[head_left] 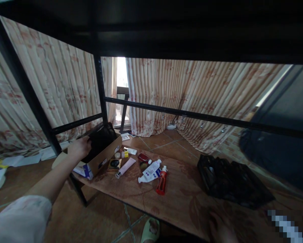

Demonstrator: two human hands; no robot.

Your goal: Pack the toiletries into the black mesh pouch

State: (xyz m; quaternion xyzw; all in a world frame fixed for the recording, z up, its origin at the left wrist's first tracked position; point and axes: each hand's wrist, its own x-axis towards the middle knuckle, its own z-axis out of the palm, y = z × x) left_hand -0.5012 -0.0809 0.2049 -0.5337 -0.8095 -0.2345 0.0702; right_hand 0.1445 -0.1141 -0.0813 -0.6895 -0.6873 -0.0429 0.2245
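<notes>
My left hand (pixel 80 147) reaches to an open cardboard box (pixel 105 157) on the left end of the low shelf. Its fingers are closed at the edge of a black bag-like thing (pixel 103 136) that fills the box; their tips are hidden. Low at the right, my right hand (pixel 221 226) is dim and blurred over the shelf, its fingers hard to make out. Between the hands lie a pink tube (pixel 126 167), white tubes (pixel 150 171), a red pump bottle (pixel 161 181), a dark red bottle (pixel 144 158) and a gold-framed compact (pixel 114 164).
A black mesh organizer (pixel 232 180) stands on the right of the patterned shelf (pixel 184 189). Black metal bars (pixel 166 109) and a dark top (pixel 192 37) frame the space. Behind hang floral curtains (pixel 156 91). Papers (pixel 32 159) lie at left; a green slipper (pixel 150 229) shows below.
</notes>
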